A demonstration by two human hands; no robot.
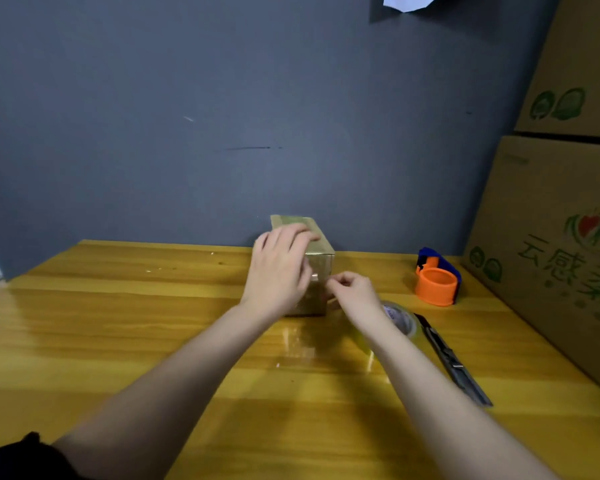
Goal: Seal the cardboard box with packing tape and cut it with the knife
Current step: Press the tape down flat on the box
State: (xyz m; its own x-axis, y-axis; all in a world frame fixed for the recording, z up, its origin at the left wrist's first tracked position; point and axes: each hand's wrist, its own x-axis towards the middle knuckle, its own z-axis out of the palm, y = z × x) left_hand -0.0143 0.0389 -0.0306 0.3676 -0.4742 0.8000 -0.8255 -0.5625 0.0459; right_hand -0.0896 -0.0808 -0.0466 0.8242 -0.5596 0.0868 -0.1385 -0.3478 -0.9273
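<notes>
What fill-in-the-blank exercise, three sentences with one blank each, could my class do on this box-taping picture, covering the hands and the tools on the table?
1. The left hand rests on the small cardboard box, holding it ____.
2. The knife lies on the table, touched by ____ hand.
3. The empty tape dispenser has an ____ core.

Missing words: steady; neither; orange

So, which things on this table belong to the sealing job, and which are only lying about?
For the job:
- small cardboard box
- tape roll
- knife
- left hand, on the box
- right hand, pinching at the box's front

Lying about:
- orange tape dispenser
- big cartons
</notes>
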